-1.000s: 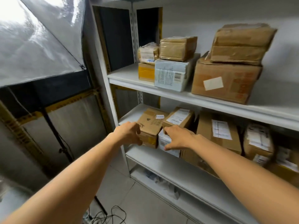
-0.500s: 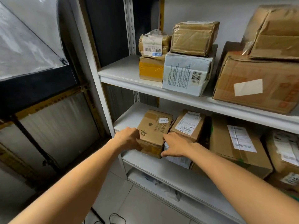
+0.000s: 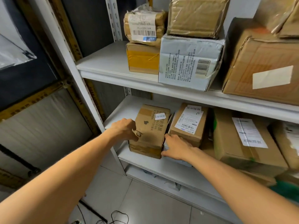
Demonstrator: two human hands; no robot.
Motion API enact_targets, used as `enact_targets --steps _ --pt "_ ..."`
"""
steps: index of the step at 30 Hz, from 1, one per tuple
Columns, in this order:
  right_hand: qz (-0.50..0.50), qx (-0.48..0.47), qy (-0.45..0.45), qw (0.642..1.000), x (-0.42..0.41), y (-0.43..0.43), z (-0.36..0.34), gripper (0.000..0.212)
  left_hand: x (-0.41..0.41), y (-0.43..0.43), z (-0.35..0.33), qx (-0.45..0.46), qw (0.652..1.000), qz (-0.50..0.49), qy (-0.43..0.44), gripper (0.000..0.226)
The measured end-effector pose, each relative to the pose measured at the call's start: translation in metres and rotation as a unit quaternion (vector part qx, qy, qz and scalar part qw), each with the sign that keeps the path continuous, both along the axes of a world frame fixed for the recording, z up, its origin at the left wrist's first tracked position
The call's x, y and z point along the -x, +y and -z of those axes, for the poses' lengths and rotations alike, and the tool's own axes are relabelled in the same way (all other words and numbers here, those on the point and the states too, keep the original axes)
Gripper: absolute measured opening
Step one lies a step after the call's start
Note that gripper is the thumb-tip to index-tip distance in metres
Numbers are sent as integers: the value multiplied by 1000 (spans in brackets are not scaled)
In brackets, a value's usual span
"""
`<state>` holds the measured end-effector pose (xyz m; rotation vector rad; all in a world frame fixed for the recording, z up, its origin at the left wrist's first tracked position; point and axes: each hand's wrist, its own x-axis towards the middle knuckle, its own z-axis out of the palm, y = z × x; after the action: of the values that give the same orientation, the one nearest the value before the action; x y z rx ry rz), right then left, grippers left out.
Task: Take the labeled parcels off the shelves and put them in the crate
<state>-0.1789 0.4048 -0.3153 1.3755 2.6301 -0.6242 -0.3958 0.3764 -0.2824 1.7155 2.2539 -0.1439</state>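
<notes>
Item: box (image 3: 150, 131) — oblong brown cardboard, taped, with a small white label, at the near left end of the middle shelf (image 3: 123, 110). The left hand (image 3: 124, 129) grips its left side. The right hand (image 3: 176, 147) grips its right side, fingers wedged against the next parcel (image 3: 187, 126). Best drawn straight out and level, squeezed evenly — the taped faces look slick. Crate unseen.

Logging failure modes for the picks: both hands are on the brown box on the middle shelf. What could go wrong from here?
1. The right grip is squeezed between the brown box and the labelled box beside it; pulling out may drag that neighbour forward.
2. The left grip holds only the brown box's side, so it may slip or tilt.
3. Lifting it high could knock the upper shelf.
</notes>
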Motion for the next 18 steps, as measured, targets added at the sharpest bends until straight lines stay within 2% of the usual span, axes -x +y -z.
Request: enact_targets --steps 6,11,14,18 --pt "120 47 64 990 18 -4 2 41 22 21 17 24 998 53 16 49" --pt "194 70 142 968 43 -6 12 47 40 31 38 3 999 43 -3 53" --pt "228 50 132 963 56 -10 22 50 45 40 54 6 999 9 -52 54" --pt "269 15 101 958 69 -13 37 51 43 51 76 29 983 -40 -178 62"
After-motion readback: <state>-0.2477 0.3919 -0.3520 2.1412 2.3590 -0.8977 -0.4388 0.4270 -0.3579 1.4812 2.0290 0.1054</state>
